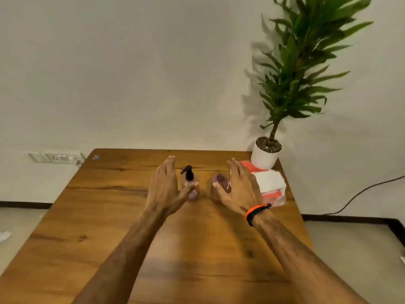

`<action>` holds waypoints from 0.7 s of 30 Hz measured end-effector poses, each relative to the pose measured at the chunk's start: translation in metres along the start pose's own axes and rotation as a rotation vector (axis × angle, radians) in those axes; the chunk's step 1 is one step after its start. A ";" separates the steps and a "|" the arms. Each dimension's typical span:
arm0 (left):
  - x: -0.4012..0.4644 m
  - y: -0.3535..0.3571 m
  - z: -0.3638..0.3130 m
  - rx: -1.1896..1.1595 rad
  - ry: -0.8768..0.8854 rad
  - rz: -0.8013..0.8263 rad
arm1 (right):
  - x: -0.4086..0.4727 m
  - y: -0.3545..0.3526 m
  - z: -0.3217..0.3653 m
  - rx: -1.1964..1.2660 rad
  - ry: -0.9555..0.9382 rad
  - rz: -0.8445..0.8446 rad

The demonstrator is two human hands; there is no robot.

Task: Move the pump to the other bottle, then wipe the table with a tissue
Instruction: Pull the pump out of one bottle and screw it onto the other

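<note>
Reaching forward over a wooden table point(109, 227), both bare forearms were recorded with the hands held edge-on and the fingers straight. The table top was brown plank wood with dark grain lines, knots and a long crack line running across it.

Left hand point(163, 185): spread flat, nothing gripped; the thumb was extended rightward across the front of the pump bottle point(191, 189); contact could not be confirmed. This bottle was small, rounded, of translucent pinkish plastic, standing upright, and was fitted with the black pump point(188, 173), its nozzle pointing left.

Right hand point(237, 187): also flat and relaxed, nothing gripped; the thumb was seen in front of the second bottle point(220, 183). This bottle was of the same translucent pinkish plastic, upright, with no pump seen on it; its right side was hidden by the palm. A black-and-orange band point(256, 213) was noted on the right wrist.

The two bottles stood side by side, apart, between the hands, toward the far half of the table.

Just beyond the right hand, a stack of white tissues point(270, 182) was seen lying in a clear wrapper with orange-red print. Behind it, at the far right corner, a leafy green plant in a smooth white pot point(264, 159) was noted. A wall socket plate point(59, 157) was seen at left, a dark cable point(361, 194) at right.
</note>
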State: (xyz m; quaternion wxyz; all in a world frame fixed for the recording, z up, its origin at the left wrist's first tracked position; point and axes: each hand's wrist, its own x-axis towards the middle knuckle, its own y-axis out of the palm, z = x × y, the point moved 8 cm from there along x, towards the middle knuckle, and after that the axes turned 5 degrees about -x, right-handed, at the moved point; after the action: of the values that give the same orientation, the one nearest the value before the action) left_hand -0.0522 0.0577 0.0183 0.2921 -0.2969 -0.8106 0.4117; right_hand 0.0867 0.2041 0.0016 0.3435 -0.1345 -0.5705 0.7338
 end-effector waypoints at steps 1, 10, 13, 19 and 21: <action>-0.003 0.012 0.009 -0.034 -0.026 -0.001 | -0.001 0.013 -0.006 0.015 0.020 0.010; 0.003 0.106 0.069 -0.345 -0.156 -0.028 | 0.008 0.105 -0.046 0.253 0.187 -0.055; 0.013 0.119 0.073 -0.415 -0.135 -0.087 | 0.012 0.115 -0.050 0.328 0.201 -0.130; 0.019 0.130 0.085 -0.479 -0.161 -0.161 | 0.014 0.116 -0.052 0.433 0.220 -0.258; 0.015 0.128 0.086 -0.510 -0.159 -0.175 | 0.011 0.114 -0.051 0.446 0.224 -0.269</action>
State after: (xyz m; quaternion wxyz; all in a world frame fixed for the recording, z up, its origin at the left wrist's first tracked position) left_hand -0.0930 0.0878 -0.1277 0.1780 -0.2562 -0.9310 0.1897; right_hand 0.0692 0.2366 -0.1182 0.5199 -0.0590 -0.3662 0.7695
